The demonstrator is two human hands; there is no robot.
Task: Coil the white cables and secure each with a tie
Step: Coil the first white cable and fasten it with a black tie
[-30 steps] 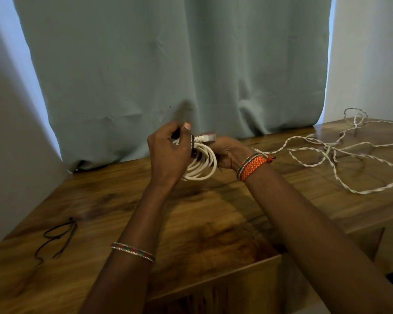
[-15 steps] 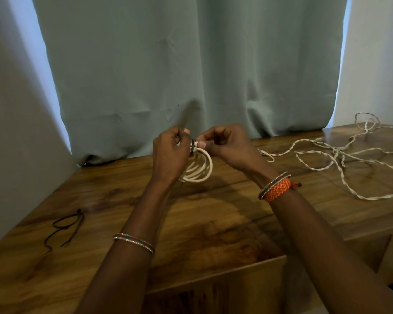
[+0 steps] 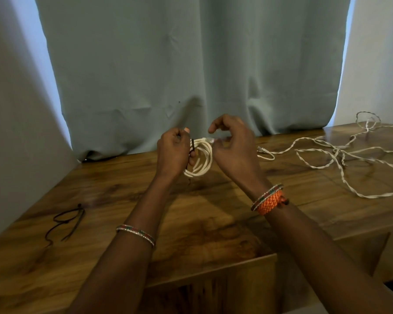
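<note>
Head view: spare black ties [image 3: 66, 220] lie on the near-left counter [image 3: 202, 223]. Left hand [image 3: 173, 152] grips the coiled white cable [image 3: 201, 158] above it; right hand [image 3: 233, 147], fingers curled, pinches its connector end. Loose cable [image 3: 340, 155] lies far right.

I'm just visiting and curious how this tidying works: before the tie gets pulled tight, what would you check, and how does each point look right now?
1. Coiled white cable held by left hand: ok.
2. Dark tie sits on the coil: ok.
3. Tie fastened: cannot tell.
4. Right hand has a grip on the plug end: cannot tell.
5. Spare ties on table: ok.
6. Twisted white cable coiled: not ok.
</note>
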